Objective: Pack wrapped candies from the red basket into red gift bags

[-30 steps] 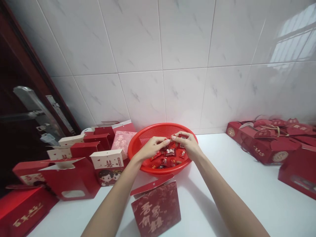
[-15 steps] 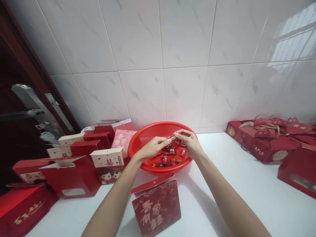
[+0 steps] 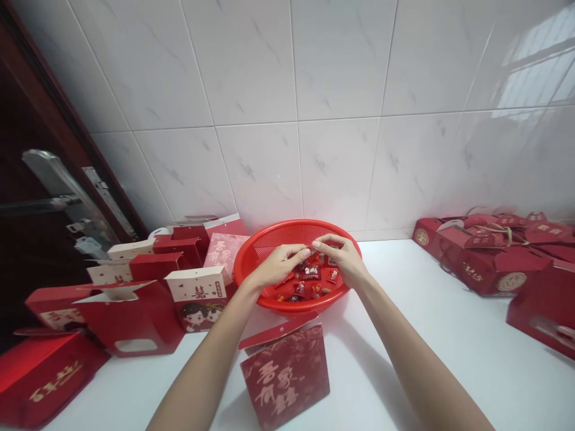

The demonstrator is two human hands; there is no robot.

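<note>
Over the red plastic basket (image 3: 251, 254), my left hand (image 3: 279, 263) and my right hand (image 3: 344, 258) meet almost fingertip to fingertip. Thumb and fingers of each are pinched on what looks like a small wrapped candy, mostly hidden by the fingers. Beneath them lie several wrapped candies (image 3: 311, 273) in red and dark wrappers, gathered on the basket's right side. A dark red gift box (image 3: 287, 377) with pale writing stands between my forearms, its top flap raised, in front of the basket.
Red and cream gift boxes (image 3: 130, 320) crowd the left of the white table (image 3: 395, 299), near a door handle (image 3: 54, 203). More red boxes (image 3: 489, 263), some with handles, stand at the right. A tiled wall (image 3: 336, 167) rises behind.
My fingertips have drawn slightly closer together and cover more of the candy between them. The basket and the boxes stay where they were; the view has shifted a little.
</note>
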